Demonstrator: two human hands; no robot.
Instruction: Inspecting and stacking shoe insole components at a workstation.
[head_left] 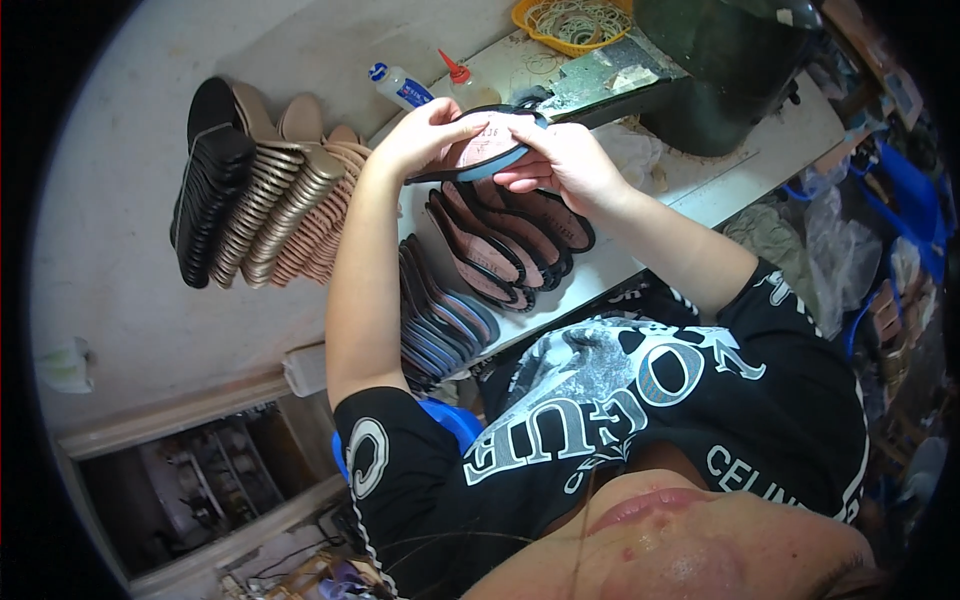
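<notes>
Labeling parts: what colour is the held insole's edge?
Blue rim on the pinkish insole; head view.

— What colour is the insole [487, 147] between the fingers [455, 132]?
— Pink face, dark blue-black rim.
— And the ones lying below the fingers?
— The fanned insoles [500, 245] are the same pink with black edging; the stack of soles [440, 320] shows blue and black.
— Left of the fingers?
— A row of tan and black soles [260, 195] on the pale grey surface [130, 300].
— Above?
— A yellow basket [570, 25]; a red-capped glue bottle [462, 82].
</notes>
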